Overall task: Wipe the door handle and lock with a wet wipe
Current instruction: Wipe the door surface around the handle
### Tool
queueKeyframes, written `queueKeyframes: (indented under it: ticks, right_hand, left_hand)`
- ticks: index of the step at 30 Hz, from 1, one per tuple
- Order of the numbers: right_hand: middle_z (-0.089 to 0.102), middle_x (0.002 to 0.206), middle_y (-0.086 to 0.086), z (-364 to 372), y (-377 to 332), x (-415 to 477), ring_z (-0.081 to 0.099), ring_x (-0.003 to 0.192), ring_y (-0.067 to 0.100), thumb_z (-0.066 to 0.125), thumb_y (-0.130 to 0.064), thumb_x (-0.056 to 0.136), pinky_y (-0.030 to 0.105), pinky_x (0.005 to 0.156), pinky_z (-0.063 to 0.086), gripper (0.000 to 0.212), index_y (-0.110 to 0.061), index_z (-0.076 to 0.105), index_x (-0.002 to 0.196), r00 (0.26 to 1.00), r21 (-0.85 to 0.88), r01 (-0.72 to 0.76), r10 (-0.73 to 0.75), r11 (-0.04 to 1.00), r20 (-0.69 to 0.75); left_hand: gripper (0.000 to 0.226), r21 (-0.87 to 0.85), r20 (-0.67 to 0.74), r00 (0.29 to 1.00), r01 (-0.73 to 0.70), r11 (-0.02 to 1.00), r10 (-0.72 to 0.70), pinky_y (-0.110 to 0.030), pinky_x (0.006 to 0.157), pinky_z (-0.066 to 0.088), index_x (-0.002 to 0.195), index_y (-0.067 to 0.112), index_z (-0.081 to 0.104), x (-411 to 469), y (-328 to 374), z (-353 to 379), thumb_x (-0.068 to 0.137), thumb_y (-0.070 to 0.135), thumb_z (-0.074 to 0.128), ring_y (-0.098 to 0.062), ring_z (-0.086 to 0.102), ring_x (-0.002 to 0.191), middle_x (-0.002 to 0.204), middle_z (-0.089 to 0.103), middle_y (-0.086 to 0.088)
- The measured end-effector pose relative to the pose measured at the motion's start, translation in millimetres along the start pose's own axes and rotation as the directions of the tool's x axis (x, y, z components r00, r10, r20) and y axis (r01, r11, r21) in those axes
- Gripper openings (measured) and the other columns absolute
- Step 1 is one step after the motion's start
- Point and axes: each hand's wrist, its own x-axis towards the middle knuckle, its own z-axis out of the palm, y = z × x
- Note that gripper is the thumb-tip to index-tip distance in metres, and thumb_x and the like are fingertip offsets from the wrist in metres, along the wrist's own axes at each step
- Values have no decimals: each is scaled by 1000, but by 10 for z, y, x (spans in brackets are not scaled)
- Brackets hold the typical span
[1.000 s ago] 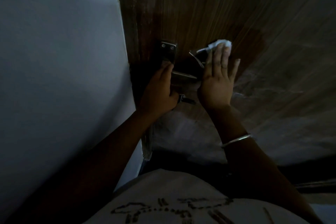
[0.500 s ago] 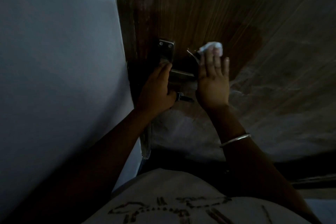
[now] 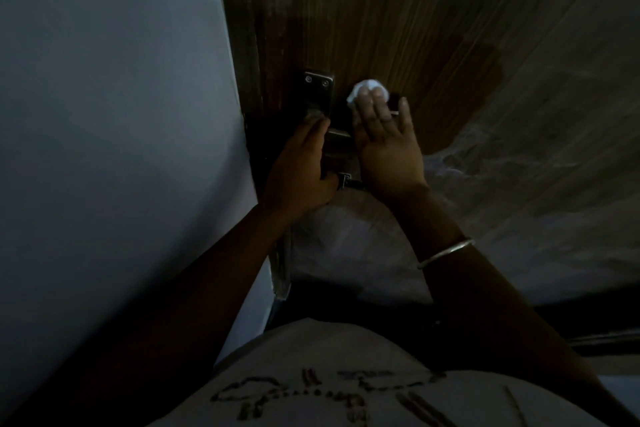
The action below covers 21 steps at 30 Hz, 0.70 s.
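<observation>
metal, dull grey: the door handle runs sideways from its screwed plate by the edge of the wooden door toward the right, the lock just below. the wet wipe is bunched at the handle's far end, pressed under the straight fingers of the right hand, the nearer one; the stroke, i judge, runs leftward. the left hand cups the handle's root; what its fingers hold i cannot tell.

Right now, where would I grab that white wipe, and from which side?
Probably pinch the wet wipe by its bunched top-left lump, coming from above on the lock plate side. That part pokes out past the fingers of the right hand; the rest is hidden beneath them.
</observation>
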Motion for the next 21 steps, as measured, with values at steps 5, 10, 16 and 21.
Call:
queueKeyframes:
  ticks: [5, 10, 16, 21]
  right_hand:
    - [35, 148, 14, -16, 47, -51, 32, 137, 31, 26, -19, 88, 56, 109, 12, 54, -5, 44, 137, 999, -15, -18, 18, 1000, 35]
    - [32, 148, 21, -28, 79, -196, 27, 137, 40, 30, -30, 80, 57, 109, 11, 66, 1, 39, 138, 987, 48, -147, 144, 988, 69]
    - [18, 155, 13, -142, -96, 81, 12, 144, 32, 42, -33, 89, 53, 111, -6, 65, -6, 25, 146, 974, 85, 10, -29, 996, 225]
    - [34, 149, 15, -65, -65, -131, 29, 138, 36, 31, -40, 78, 57, 109, 5, 70, -3, 45, 135, 978, 94, -183, 171, 979, 118]
  left_hand:
    - [76, -3, -12, 1000, -5, 1000, 5, -31, 113, 17, 143, 11, 23, -9, -17, 1, 79, 16, 64, -26, 18, 142, 153, 21, -12]
    - [77, -17, 1, 1000, -10, 1000, 10, -29, 112, 17, 143, 11, 22, -2, -36, -4, 78, 14, 64, -27, 18, 142, 153, 21, -12]
    - [77, 69, -6, 999, -49, 996, 50, -30, 112, 12, 142, 8, 23, 2, -45, 17, 80, 19, 65, -28, 14, 143, 153, 21, -14]
    - [74, 37, 21, 999, -50, 998, 49, -28, 112, 12, 143, 10, 21, -8, -45, -25, 81, 15, 62, -26, 14, 143, 154, 20, -13]
